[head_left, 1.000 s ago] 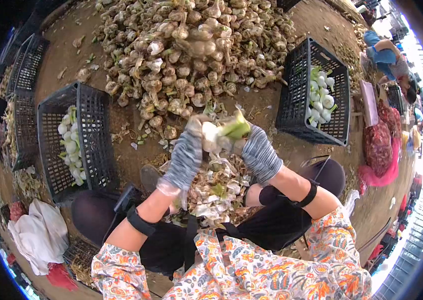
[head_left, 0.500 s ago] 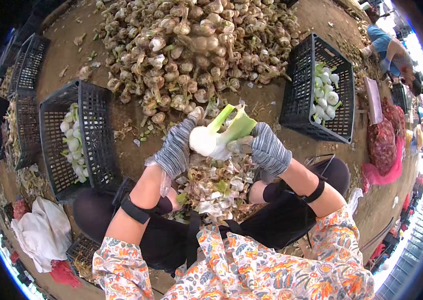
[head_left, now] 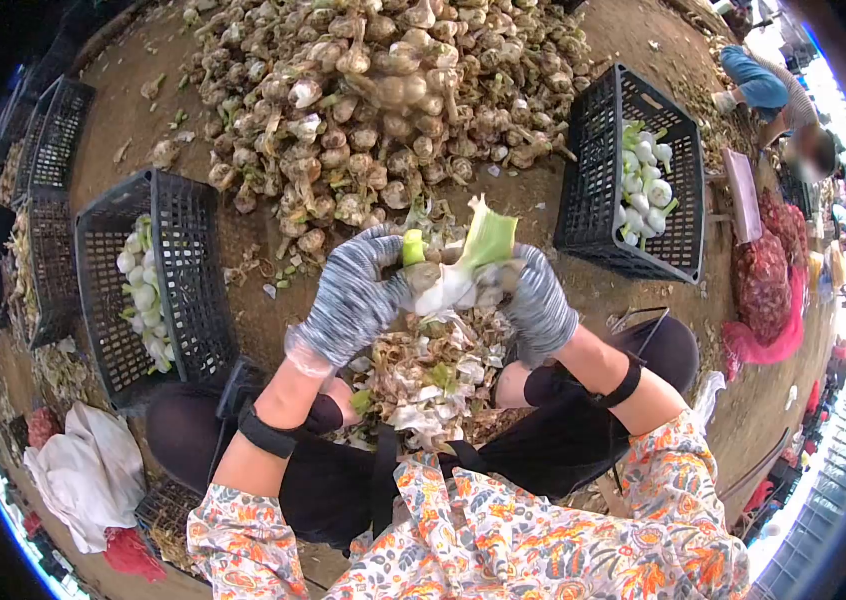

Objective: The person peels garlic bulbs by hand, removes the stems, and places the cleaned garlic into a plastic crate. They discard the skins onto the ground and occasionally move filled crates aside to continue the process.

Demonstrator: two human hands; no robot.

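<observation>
My left hand [head_left: 355, 292], in a grey striped glove, is closed around a garlic bulb whose green stem stub [head_left: 413, 247] sticks up past the fingers; most of the bulb is hidden. Gloved the same way, my right hand [head_left: 535, 300] grips a pale green outer leaf [head_left: 490, 238] with a white skin [head_left: 445, 290] that stretches across to the left fingers. Below both hands lies a heap of peeled skins [head_left: 433, 378] between my legs. Unpeeled garlic bulbs [head_left: 343, 140] are piled just beyond the hands.
A black crate [head_left: 193, 270] with white bulbs [head_left: 146, 290] stands at the left, another crate [head_left: 583, 190] with bulbs [head_left: 646, 185] at the right. Farther right are a pink net bag [head_left: 768, 290] and a bending person [head_left: 778, 95]. A white sack [head_left: 88, 470] lies lower left.
My left hand has closed over the white bulb, which showed plainly before. The green leaf in my right hand now stands more upright and apart from the stem stub.
</observation>
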